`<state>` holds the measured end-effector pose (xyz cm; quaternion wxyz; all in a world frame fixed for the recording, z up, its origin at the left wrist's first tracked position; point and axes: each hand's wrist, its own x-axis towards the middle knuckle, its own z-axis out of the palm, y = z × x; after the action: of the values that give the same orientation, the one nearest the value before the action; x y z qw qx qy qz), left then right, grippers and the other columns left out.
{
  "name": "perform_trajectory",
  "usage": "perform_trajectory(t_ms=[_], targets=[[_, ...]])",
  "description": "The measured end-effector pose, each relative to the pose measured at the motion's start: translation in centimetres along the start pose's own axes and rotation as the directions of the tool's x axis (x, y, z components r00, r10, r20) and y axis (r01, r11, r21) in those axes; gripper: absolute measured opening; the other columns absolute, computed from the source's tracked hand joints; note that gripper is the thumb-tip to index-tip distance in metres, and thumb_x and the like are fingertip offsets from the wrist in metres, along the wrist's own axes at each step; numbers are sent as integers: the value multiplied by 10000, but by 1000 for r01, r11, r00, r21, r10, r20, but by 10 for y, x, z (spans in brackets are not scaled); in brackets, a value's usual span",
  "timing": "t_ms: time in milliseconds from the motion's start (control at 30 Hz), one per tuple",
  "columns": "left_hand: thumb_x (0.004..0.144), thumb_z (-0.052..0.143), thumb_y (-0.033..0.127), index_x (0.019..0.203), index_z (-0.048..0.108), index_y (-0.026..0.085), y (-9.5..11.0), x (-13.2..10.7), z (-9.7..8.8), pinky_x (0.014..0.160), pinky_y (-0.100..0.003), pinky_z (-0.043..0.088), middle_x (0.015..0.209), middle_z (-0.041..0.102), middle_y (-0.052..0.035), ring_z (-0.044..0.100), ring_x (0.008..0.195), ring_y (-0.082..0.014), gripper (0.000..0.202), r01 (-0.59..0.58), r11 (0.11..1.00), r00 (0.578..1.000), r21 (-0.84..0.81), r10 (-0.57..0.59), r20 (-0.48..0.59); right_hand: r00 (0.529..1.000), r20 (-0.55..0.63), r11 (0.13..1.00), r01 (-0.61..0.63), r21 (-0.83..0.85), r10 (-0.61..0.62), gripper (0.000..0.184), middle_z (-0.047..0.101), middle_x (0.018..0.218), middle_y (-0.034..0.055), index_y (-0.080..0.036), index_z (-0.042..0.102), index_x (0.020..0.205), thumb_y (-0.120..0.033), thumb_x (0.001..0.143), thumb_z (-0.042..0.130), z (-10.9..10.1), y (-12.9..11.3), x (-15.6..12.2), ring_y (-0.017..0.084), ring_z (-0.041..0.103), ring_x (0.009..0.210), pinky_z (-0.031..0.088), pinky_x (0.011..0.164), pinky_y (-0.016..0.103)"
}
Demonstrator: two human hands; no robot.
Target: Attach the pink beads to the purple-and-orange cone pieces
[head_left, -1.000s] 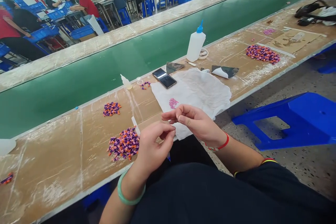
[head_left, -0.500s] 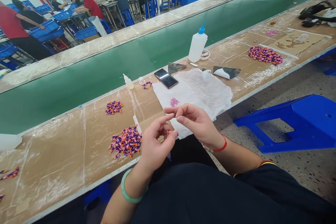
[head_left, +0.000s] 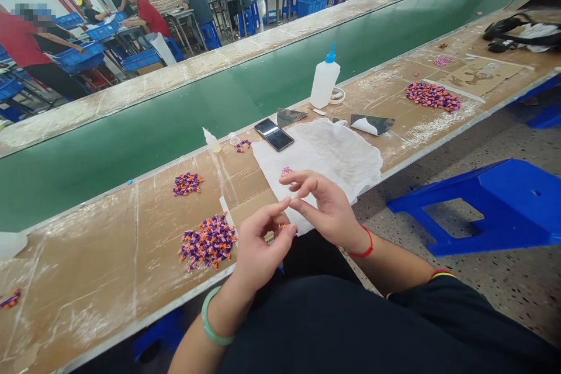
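My left hand [head_left: 263, 248] is closed in front of my lap, just off the table's edge. A small orange piece [head_left: 281, 226], mostly hidden, shows between its thumb and curled fingers. My right hand [head_left: 326, 207] meets it from the right, thumb and index finger pinched at the left index fingertip; anything in that pinch is too small to name. Beyond them lies a white cloth [head_left: 346, 149] with a little heap of pink bits [head_left: 287, 170], partly covered by my right fingers. A pile of purple-and-orange pieces [head_left: 208, 242] sits left of my left hand.
On the cardboard-covered table [head_left: 96, 269] stand a white bottle with blue cap [head_left: 323, 85] and a small dropper bottle [head_left: 212, 141]. A phone [head_left: 274, 134] overlaps the cloth. Further piles [head_left: 187, 184] lie about. Behind runs a green belt [head_left: 175, 111]; a blue stool [head_left: 495, 198] stands right.
My right thumb and index finger have come down and closed together at the left index fingertip. The view has shifted slightly. My left hand keeps its grip.
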<state>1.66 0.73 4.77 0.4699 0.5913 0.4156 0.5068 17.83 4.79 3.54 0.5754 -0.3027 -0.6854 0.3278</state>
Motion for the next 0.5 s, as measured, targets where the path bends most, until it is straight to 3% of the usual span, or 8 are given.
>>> perform_trajectory(t_ms=[167, 333, 433, 500], targets=[[796, 792, 360, 1031, 721, 160, 5, 4, -6, 583, -229, 457, 639, 612, 17, 566, 587, -110, 316, 190, 964, 981, -185, -178, 83, 983, 138, 990, 131, -55, -122, 208, 576, 1428, 80, -284, 625, 1113, -204, 925, 666, -10, 2, 8, 253, 534, 1342, 514, 1044, 471], [717, 857, 439, 929, 704, 160, 7, 6, -9, 535, -222, 406, 605, 598, 30, 485, 518, -81, 382, 319, 891, 947, -322, -283, 153, 943, 229, 940, 287, -186, -243, 148, 516, 1527, -21, -317, 748, 934, -202, 924, 656, -16, 0, 13, 274, 420, 1456, 412, 1161, 518], [676, 879, 437, 924, 714, 159, 8, 7, -9, 516, -213, 383, 600, 592, 27, 487, 520, -82, 407, 387, 847, 922, -364, -351, 163, 956, 203, 950, 252, -186, -214, 134, 573, 1474, -34, -328, 750, 863, -218, 898, 682, -15, -1, 11, 287, 420, 1458, 362, 1190, 554], [657, 882, 432, 888, 724, 156, 8, 8, -7, 504, -209, 373, 593, 586, 23, 489, 519, -83, 394, 418, 831, 908, -367, -387, 159, 976, 179, 986, 142, -88, -124, 109, 605, 1439, -17, -310, 731, 824, -240, 895, 687, -12, -1, 8, 289, 407, 1466, 356, 1190, 564]])
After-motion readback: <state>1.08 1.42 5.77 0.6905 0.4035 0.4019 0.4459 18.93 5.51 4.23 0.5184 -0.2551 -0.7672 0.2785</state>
